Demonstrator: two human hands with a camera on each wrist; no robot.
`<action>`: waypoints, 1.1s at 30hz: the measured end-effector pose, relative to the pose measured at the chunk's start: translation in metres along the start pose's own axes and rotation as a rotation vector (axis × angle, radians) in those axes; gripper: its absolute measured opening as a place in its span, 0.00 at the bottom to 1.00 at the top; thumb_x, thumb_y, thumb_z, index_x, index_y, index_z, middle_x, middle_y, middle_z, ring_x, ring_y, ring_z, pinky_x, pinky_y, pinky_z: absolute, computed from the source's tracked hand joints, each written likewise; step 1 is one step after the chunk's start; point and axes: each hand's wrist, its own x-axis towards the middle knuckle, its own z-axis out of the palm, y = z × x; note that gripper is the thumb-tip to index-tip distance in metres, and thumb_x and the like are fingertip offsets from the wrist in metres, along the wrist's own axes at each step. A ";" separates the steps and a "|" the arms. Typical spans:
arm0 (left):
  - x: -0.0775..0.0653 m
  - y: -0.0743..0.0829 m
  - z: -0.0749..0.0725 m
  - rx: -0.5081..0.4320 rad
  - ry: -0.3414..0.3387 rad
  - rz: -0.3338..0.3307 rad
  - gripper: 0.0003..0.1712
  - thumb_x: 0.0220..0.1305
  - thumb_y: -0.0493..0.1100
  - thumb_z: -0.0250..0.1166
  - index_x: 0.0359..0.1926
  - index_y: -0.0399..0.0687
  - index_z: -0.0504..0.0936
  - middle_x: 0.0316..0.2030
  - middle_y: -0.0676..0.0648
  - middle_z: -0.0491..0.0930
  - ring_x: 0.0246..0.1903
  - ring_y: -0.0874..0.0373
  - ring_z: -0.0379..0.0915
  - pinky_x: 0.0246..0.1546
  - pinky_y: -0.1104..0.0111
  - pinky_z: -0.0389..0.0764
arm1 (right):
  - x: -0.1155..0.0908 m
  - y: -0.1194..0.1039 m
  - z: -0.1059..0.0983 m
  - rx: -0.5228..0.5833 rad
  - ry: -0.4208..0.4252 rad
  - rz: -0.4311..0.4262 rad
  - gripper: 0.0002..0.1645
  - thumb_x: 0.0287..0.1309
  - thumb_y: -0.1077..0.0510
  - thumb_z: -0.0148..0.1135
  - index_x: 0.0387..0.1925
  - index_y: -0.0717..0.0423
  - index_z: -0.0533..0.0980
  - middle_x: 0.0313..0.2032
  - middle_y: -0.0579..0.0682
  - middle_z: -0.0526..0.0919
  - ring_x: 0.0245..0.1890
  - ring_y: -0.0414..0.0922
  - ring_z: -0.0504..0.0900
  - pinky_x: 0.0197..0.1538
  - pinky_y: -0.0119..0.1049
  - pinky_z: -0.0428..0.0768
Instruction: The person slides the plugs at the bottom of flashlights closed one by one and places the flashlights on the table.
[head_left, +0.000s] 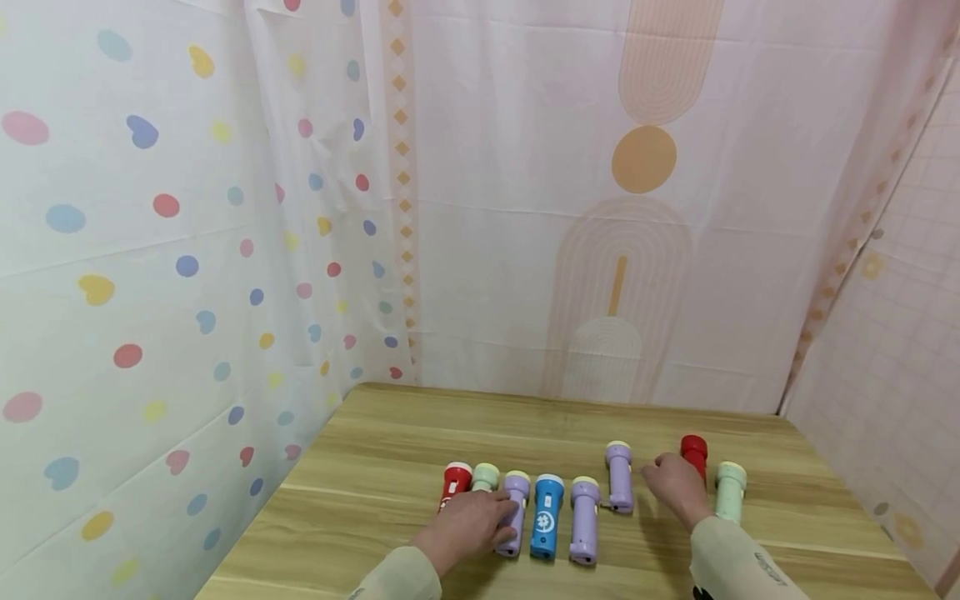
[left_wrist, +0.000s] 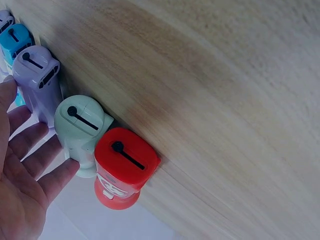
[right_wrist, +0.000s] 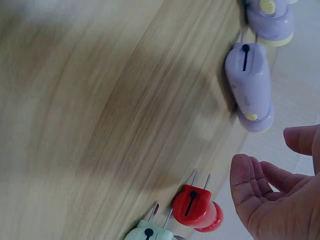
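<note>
My left hand is spread over the left end of a row of toy-like flashlights, with nothing in its grip. Its fingertips lie at a pale green flashlight and a lilac flashlight; a red flashlight lies at the row's left end. To their right come a blue flashlight and another lilac one. My right hand hovers with thumb apart from loosely bent fingers, holding nothing. It is between a separate lilac flashlight and a red flashlight with two metal prongs out at its tail.
Right of the right hand lies another pale green flashlight, also with prongs showing. All the flashlights lie on a wood-grain table. A dotted curtain hangs on the left, and a pale patterned curtain behind the table.
</note>
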 end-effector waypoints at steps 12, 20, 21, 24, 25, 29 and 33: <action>0.001 0.001 0.000 0.013 -0.002 0.008 0.13 0.66 0.59 0.64 0.40 0.58 0.80 0.34 0.60 0.74 0.28 0.68 0.69 0.34 0.69 0.78 | 0.015 0.010 0.012 -0.023 0.067 -0.037 0.31 0.69 0.51 0.50 0.51 0.81 0.72 0.50 0.75 0.78 0.48 0.69 0.78 0.50 0.58 0.76; 0.000 0.000 0.001 0.024 0.031 0.022 0.12 0.65 0.59 0.65 0.38 0.58 0.79 0.34 0.59 0.75 0.27 0.67 0.69 0.32 0.69 0.78 | 0.024 0.007 0.010 0.041 0.001 0.020 0.24 0.67 0.47 0.53 0.28 0.66 0.74 0.24 0.55 0.76 0.24 0.49 0.74 0.28 0.40 0.73; 0.000 0.000 0.001 0.024 0.034 0.023 0.12 0.65 0.59 0.65 0.38 0.58 0.79 0.34 0.59 0.75 0.27 0.67 0.69 0.32 0.69 0.78 | 0.025 0.007 0.010 0.052 -0.020 0.035 0.23 0.67 0.47 0.53 0.24 0.62 0.72 0.20 0.52 0.73 0.21 0.46 0.71 0.25 0.37 0.70; 0.001 -0.001 0.001 0.024 0.034 0.025 0.13 0.65 0.59 0.65 0.39 0.58 0.80 0.36 0.59 0.76 0.27 0.67 0.70 0.32 0.69 0.78 | 0.026 0.006 0.009 0.074 -0.066 0.071 0.24 0.66 0.47 0.54 0.19 0.57 0.68 0.14 0.47 0.66 0.15 0.42 0.65 0.21 0.32 0.65; 0.001 -0.001 0.001 0.021 0.032 0.024 0.13 0.65 0.59 0.65 0.40 0.57 0.80 0.36 0.59 0.77 0.27 0.67 0.70 0.33 0.68 0.78 | 0.026 0.006 0.008 0.081 -0.078 0.081 0.24 0.66 0.47 0.54 0.17 0.56 0.67 0.13 0.46 0.65 0.14 0.41 0.64 0.20 0.31 0.64; 0.001 -0.002 0.001 0.011 0.026 0.020 0.13 0.65 0.59 0.65 0.39 0.58 0.80 0.36 0.59 0.77 0.27 0.67 0.69 0.33 0.69 0.78 | 0.026 0.002 0.008 0.104 -0.091 0.098 0.26 0.66 0.48 0.55 0.14 0.53 0.64 0.11 0.44 0.62 0.12 0.39 0.61 0.19 0.29 0.61; 0.001 -0.001 0.000 0.007 0.023 0.022 0.12 0.66 0.58 0.65 0.38 0.58 0.79 0.35 0.59 0.76 0.26 0.67 0.68 0.32 0.69 0.78 | 0.024 0.000 0.010 0.127 -0.085 0.109 0.25 0.65 0.48 0.55 0.14 0.53 0.64 0.11 0.44 0.62 0.12 0.39 0.61 0.18 0.29 0.62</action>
